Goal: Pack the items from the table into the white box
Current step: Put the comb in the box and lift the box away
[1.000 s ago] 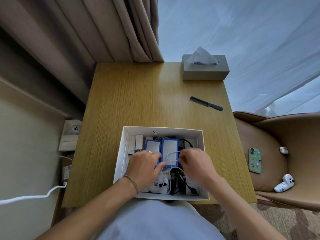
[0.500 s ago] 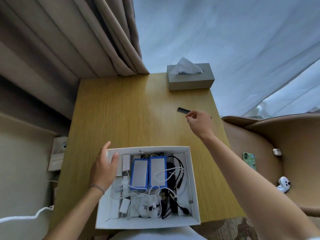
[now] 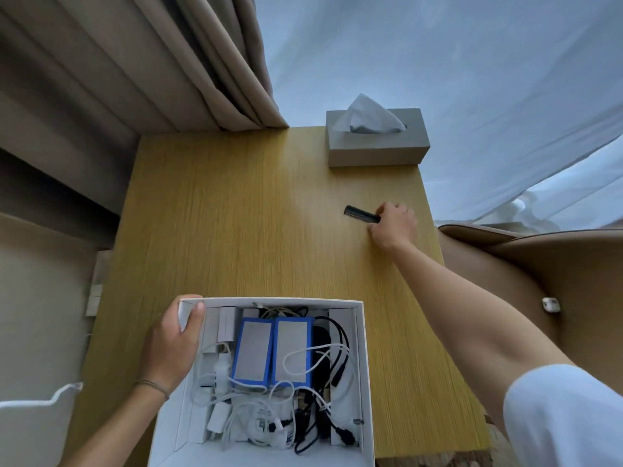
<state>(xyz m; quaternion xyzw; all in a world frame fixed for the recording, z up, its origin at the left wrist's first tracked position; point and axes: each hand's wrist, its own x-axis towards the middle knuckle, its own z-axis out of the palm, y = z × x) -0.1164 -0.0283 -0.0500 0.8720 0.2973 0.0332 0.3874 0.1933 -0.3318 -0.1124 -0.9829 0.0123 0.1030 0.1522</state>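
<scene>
Having reached it, right hand (image 3: 393, 227) grips comb (image 3: 361, 214).

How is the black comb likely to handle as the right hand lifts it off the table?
The black comb looks thin and flat, so probably light and stiff. It lies flush on the wooden table, so pinching an edge may be fiddly. The right hand grips one end; the free toothed end might tilt down.
</scene>
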